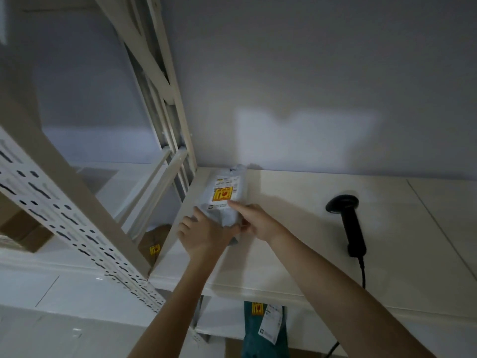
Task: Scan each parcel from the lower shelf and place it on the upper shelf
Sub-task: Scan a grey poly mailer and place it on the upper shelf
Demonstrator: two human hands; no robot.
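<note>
A grey plastic parcel [227, 195] with a yellow and red fragile sticker and a white label lies on the upper shelf [296, 228], in its back left corner against the wall. Both my hands are on its near end. My left hand [204, 235] holds the near left corner, fingers curled under the edge. My right hand [254, 220] grips the near right edge with its forefinger stretched over the top of the parcel. A black handheld scanner [349, 220] lies on the upper shelf to the right, its cable trailing over the front edge.
A teal parcel [265, 329] with a white label and yellow sticker stands on the lower shelf under the front edge. A brown carton [152, 241] sits lower left behind the perforated white upright [77, 223]. The wall rises directly behind the shelf.
</note>
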